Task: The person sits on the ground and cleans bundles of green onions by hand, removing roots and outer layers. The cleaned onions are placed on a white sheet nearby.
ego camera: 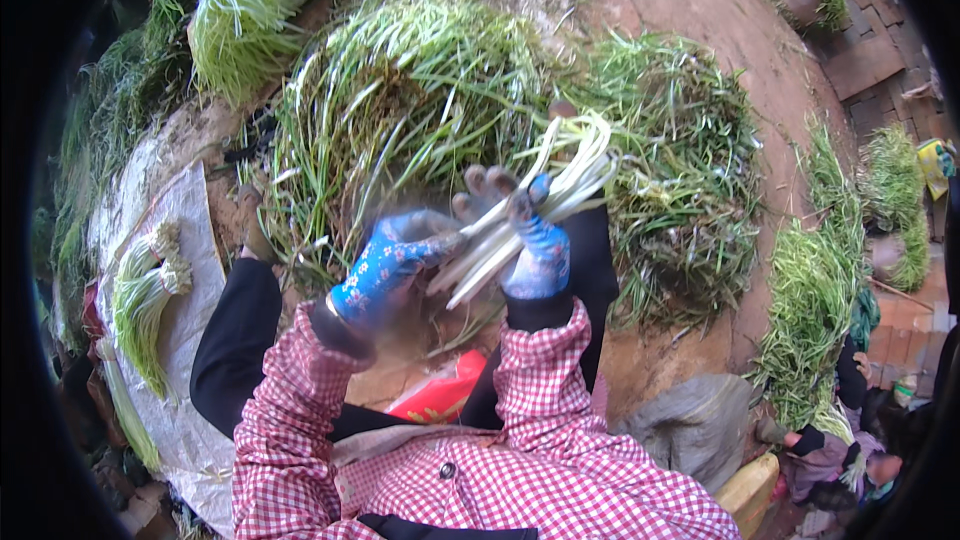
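Observation:
My right hand [536,255], in a blue flowered glove with a greyish palm, grips a bunch of pale, white-stemmed green vegetable stalks [487,266]. The bunch slants across the hand, its white ends pointing down toward me and its upper part bending over to the right. Close on the left is my left hand [394,259] in a matching glove, its fingertips against the side of the bunch. Motion blur hides whether those fingers pinch a stalk. Beyond both hands lies a big heap of loose green stalks and leaves [420,82], partly brown and wilted.
A second tangled heap [675,187] lies to the right. Tied bunches [150,292] rest on a pale plastic sheet [187,450] at left. A red packet [442,390] sits between my legs, a grey sack [690,420] at lower right. Another person [825,457] works at far lower right.

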The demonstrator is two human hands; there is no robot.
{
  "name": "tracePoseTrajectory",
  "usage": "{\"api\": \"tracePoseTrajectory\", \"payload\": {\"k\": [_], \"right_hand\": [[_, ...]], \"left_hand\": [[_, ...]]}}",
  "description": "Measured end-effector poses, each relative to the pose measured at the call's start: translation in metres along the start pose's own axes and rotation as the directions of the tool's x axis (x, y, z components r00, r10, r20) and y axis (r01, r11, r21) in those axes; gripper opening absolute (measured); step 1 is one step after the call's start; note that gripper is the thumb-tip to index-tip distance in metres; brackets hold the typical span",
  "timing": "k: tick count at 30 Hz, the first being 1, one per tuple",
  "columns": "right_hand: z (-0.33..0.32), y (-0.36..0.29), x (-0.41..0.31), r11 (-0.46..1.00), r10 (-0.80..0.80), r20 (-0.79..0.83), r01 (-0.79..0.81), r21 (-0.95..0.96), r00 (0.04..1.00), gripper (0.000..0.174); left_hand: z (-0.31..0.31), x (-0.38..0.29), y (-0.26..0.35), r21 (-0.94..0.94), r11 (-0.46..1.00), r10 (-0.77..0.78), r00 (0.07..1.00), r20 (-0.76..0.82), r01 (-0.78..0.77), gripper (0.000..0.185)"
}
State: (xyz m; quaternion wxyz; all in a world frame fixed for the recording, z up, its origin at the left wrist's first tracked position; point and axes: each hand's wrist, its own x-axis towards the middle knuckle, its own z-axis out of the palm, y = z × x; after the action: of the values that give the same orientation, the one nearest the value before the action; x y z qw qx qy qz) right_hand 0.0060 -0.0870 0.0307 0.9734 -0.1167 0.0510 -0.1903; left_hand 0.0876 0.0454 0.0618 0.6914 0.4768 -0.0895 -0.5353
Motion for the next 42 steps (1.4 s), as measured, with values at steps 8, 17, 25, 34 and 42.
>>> {"api": "tracePoseTrajectory", "payload": {"k": [8, 17, 25, 34, 42], "right_hand": [[0.002, 0.004, -0.001, 0.996, -0.091, 0.006, 0.091, 0.021, 0.996, 0.018], [0.01, -0.008, -0.005, 0.959, -0.284, -0.13, 0.285, -0.015, 0.95, 0.019], [-0.001, 0.004, 0.006, 0.953, -0.302, -0.135, 0.301, -0.028, 0.944, 0.033], [-0.008, 0.009, 0.006, 0.971, -0.239, -0.107, 0.241, 0.004, 0.965, 0.043], [-0.027, 0.011, 0.011, 0.937, 0.076, 0.242, -0.152, 0.313, 0.967, 0.038]], "left_hand": [[0.001, 0.005, -0.034, -0.028, 0.973, 0.22, 0.952, -0.215, -0.231, 0.019], [-0.029, -0.025, 0.015, -0.163, 0.696, 0.47, 0.616, -0.632, -0.699, 0.019], [0.027, 0.007, -0.066, 0.469, 0.532, 0.838, 0.519, -0.17, -0.705, 0.009], [0.033, 0.023, -0.062, 0.678, 0.242, 0.935, 0.354, 0.029, -0.694, 0.008], [-0.017, -0.017, -0.054, 0.567, 0.484, 0.771, 0.631, 0.083, -0.667, 0.01]]}}
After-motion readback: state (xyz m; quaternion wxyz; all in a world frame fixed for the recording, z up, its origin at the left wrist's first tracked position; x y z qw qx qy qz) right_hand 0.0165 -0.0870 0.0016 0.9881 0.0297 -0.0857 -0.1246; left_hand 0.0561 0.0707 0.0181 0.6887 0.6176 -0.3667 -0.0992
